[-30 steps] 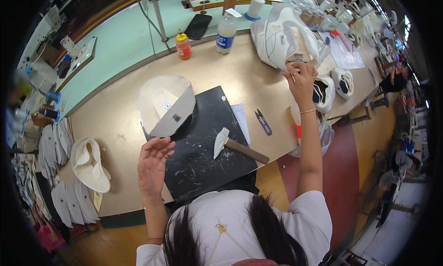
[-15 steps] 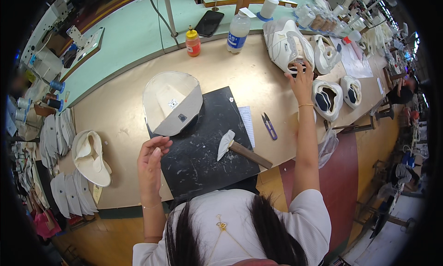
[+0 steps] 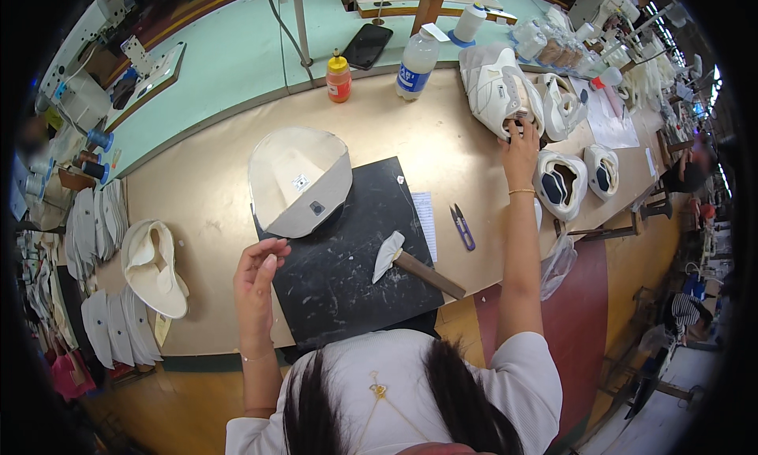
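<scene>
Hammer (image 3: 410, 266) lies on black mat (image 3: 332, 297), presumably for reach. Left hand (image 3: 259, 277) open beside mat; beyond mat's right, right hand (image 3: 521, 151) touches white shoe (image 3: 491, 88), grip unclear

Wooden hammer handle (image 3: 430, 275) (matt), scuffed board (image 3: 339, 293)
</scene>
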`<state>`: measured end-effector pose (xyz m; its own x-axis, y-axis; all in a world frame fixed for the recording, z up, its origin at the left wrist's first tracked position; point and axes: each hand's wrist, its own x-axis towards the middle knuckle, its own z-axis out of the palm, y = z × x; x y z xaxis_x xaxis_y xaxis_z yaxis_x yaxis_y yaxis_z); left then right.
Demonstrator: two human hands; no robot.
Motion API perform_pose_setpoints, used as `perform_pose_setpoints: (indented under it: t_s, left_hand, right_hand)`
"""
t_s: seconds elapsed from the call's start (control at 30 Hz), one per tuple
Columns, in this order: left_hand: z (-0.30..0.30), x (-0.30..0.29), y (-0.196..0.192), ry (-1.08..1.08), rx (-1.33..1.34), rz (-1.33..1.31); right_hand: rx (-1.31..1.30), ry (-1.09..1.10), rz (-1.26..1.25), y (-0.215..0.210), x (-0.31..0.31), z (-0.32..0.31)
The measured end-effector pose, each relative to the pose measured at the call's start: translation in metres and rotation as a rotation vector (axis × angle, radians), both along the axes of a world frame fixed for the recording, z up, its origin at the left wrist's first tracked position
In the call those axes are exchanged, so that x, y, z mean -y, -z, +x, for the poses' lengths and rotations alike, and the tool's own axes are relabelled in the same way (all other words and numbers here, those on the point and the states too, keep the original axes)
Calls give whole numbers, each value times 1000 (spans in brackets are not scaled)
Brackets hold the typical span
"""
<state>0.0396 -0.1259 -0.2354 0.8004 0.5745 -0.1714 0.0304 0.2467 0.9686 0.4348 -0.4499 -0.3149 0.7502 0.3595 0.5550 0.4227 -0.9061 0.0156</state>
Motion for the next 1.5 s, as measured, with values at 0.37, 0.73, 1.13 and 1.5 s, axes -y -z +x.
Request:
perform_pose_setpoints:
  t_s: [0.37, 0.73, 1.13, 1.5]
  left_hand:
    - [-1, -6, 2, -45, -50, 26]
    - [-2, -16, 2, -104, -84, 89]
    - [-3, -33, 11, -111, -24, 101]
    - [1, -32, 4, -75, 8, 123]
  right_hand:
    - [-177, -99, 80, -1, 22, 24]
    - [-697, -307, 539, -64, 65, 60]
    - [-718, -302, 1873, -133, 110, 74]
    - [-717, -200, 2098, -147, 117, 49]
